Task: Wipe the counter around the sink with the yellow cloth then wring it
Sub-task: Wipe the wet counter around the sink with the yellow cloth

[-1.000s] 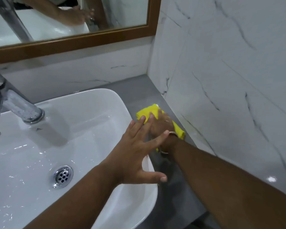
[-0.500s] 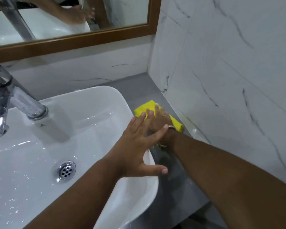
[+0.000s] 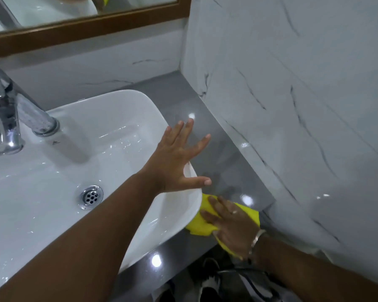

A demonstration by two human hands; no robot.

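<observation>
The yellow cloth lies flat on the grey counter at its front edge, to the right of the white sink. My right hand presses down on the cloth with fingers spread, covering most of it; a metal bangle sits on that wrist. My left hand rests on the sink's right rim, open, fingers apart, holding nothing. The sink's inside is wet, with a metal drain.
A chrome tap stands at the sink's back left. A marble-patterned wall borders the counter on the right and behind. A wood-framed mirror hangs above. Shoes show on the floor below the counter's front edge.
My right hand has dragged the cloth along the counter from beside the sink's far corner toward me, to the front edge. The left hand stays on the rim.
</observation>
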